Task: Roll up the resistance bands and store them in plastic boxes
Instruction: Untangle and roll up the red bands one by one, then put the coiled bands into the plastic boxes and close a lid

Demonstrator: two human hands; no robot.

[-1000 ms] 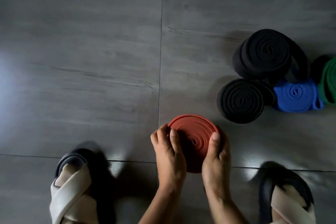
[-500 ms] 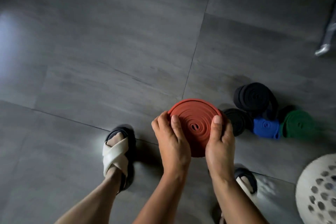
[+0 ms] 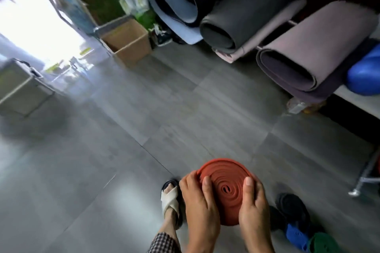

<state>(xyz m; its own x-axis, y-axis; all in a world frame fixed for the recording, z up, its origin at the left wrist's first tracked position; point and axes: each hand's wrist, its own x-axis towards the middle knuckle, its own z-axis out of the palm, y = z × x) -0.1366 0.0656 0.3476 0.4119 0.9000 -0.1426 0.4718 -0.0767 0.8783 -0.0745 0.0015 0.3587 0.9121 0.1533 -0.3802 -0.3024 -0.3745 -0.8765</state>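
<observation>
The red rolled band is between both hands, low in the view and above the grey tiled floor, with its spiral face turned up to the camera. The left hand grips its left edge - fingers curled round the rim, thumb lying on the spiral. The right hand holds the opposite edge in the same way, thumb also flat on the face.

Just to the right of the red roll and lower, three other rolled bands lie on the floor close together: a black roll, then a blue roll, then a green roll. Just to the left of the red roll stands a foot in a cream sandal.

Far beyond the red roll, an open cardboard box stands on the floor. Well to the left of it is a pale box - too blurred to tell its material. Beyond the red roll on the right, three big rolled mats lie side by side: a black mat, a dark grey mat and a mauve mat. A blue ball is beside the mauve one.
</observation>
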